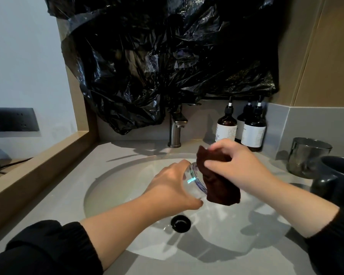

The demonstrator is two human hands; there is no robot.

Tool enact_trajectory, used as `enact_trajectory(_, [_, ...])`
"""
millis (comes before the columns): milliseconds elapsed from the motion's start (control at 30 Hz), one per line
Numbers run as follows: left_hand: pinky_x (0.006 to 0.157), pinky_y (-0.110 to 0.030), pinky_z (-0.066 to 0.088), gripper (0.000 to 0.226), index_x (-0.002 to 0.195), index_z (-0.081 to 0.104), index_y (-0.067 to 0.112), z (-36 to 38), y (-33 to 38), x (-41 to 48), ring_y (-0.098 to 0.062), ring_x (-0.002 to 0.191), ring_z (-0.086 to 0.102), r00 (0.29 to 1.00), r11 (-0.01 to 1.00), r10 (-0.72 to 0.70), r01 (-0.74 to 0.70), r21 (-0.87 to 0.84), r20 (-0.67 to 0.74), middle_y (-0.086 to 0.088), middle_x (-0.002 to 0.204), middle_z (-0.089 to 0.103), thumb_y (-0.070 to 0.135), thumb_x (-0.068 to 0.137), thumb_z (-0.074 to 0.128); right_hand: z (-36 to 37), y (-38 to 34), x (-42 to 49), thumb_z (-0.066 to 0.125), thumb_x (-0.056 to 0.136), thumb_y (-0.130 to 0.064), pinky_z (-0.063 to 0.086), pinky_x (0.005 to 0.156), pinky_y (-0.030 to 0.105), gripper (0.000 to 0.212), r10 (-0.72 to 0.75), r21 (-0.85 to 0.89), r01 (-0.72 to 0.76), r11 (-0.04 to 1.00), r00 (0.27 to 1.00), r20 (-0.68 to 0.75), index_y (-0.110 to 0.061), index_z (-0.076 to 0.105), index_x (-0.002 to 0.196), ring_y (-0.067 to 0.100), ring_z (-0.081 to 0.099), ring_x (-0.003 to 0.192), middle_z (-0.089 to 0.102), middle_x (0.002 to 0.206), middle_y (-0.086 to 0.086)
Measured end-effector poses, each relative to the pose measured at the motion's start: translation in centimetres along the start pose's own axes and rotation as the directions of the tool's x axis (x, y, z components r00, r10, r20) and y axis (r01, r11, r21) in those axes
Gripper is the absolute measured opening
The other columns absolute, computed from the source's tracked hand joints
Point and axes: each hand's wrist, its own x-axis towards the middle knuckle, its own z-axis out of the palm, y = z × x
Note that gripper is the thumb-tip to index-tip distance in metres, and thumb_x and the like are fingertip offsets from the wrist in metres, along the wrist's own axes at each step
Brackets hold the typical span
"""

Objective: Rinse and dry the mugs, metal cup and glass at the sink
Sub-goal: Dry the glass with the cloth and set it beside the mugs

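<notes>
Gripping the glass (194, 175) with my left hand (173, 185), brown cloth (220, 187) in my right hand (236, 165), I could twist it loose mid-frame.

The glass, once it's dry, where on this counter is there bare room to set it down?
Bare counter lies left of the sink, between its rim and the wooden ledge, and behind it left of the faucet. The right side is crowded: metal cup, dark mug, pump bottles.
</notes>
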Motion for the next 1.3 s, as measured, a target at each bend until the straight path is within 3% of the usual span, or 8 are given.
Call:
enact_trajectory(200, [0.082,-0.031,0.051,0.065,0.115,0.044,0.037,-0.1,-0.4,0.0,-0.008,0.099,0.051,1.0,1.0,-0.006,0.006,0.002,-0.018,0.015,0.103,0.053,0.046,0.06,0.077,1.0,0.3,-1.0,0.06,0.09,-0.025,0.042,0.09,0.016,0.028,-0.162,-0.024,0.167,0.986,0.975,0.155,-0.051,0.055,0.095,0.001,0.05,0.107,0.054,0.115,-0.013])
enact_trajectory(300, [0.081,-0.028,0.049,0.064,0.115,0.045,0.038,-0.2,-0.5,0.0,-0.008,0.1,0.05,1.0,1.0,-0.02,0.021,0.02,-0.019,0.015,0.103,0.053,0.047,0.059,0.076,0.8,0.8,-1.2,0.06,0.09,-0.017,0.041,0.08,0.005,0.04,-0.157,-0.031,0.171,0.985,0.953,0.258,-0.054,0.052,0.101,-0.007,0.05,0.104,0.049,0.117,-0.014])
enact_trajectory(500, [0.07,-0.022,0.044,0.065,0.117,0.045,0.04,-0.5,-0.7,0.3,-0.006,0.094,0.051,0.997,0.997,-0.072,0.071,-0.014,-0.03,0.016,0.1,0.052,0.047,0.06,0.077,-0.2,1.1,-0.9,0.064,0.077,0.008,0.041,0.08,0.008,0.046,-0.217,-0.077,0.244,0.967,0.942,0.254,-0.035,0.07,0.09,0.0,0.057,0.09,0.058,0.1,-0.006])
enact_trajectory(667, [0.069,-0.023,0.044,0.067,0.118,0.045,0.042,-0.5,-0.7,0.3,-0.004,0.092,0.05,0.999,0.999,-0.045,0.045,-0.01,0.001,0.017,0.099,0.052,0.048,0.06,0.077,-0.3,1.9,-0.5,0.065,0.078,-0.001,0.038,0.077,0.002,0.043,-0.143,-0.188,0.178,0.966,0.972,0.188,-0.042,0.066,0.091,-0.004,0.055,0.094,0.057,0.105,-0.016])
enact_trajectory(900, [0.077,-0.028,0.053,0.067,0.115,0.044,0.044,-0.5,-0.7,0.4,-0.005,0.092,0.053,0.998,0.997,-0.064,0.065,-0.046,0.026,0.014,0.102,0.054,0.05,0.057,0.077,0.3,1.0,-0.9,0.064,0.073,-0.031,0.049,0.086,0.024,0.015,-0.185,0.163,0.15,0.975,0.956,0.228,-0.033,0.075,0.084,0.011,0.063,0.092,0.062,0.1,0.002])
enact_trajectory(1033, [0.067,-0.023,0.049,0.057,0.111,0.046,0.039,-0.6,-0.4,0.2,-0.005,0.087,0.054,0.994,0.996,-0.091,0.092,-0.022,0.053,0.013,0.097,0.053,0.046,0.063,0.076,-0.7,1.2,-0.7,0.075,0.077,-0.017,0.047,0.086,0.026,0.017,-0.2,0.004,0.206,0.978,0.944,0.261,-0.033,0.074,0.071,0.011,0.062,0.088,0.065,0.092,-0.002])
enact_trajectory(1167, [0.061,-0.023,0.043,0.065,0.116,0.04,0.04,-0.6,-0.5,0.4,-0.003,0.083,0.052,0.993,0.993,-0.114,0.113,0.038,0.02,0.014,0.096,0.049,0.052,0.062,0.073,-1.2,0.3,-1.3,0.075,0.076,-0.007,0.039,0.079,0.005,0.025,-0.362,-0.13,0.37,0.92,0.929,0.08,-0.031,0.071,0.082,0.0,0.058,0.091,0.063,0.094,-0.012])
enact_trajectory(1300, [0.066,-0.025,0.044,0.067,0.116,0.041,0.037,0.0,-0.6,0.2,-0.01,0.091,0.053,0.997,0.989,-0.063,0.056,0.138,0.049,0.013,0.098,0.053,0.053,0.059,0.071,-0.2,-0.2,-2.3,0.07,0.078,-0.024,0.048,0.076,0.025,0.013,-0.575,-0.387,0.643,0.661,0.766,0.288,-0.026,0.072,0.091,0.006,0.054,0.091,0.058,0.097,-0.012])
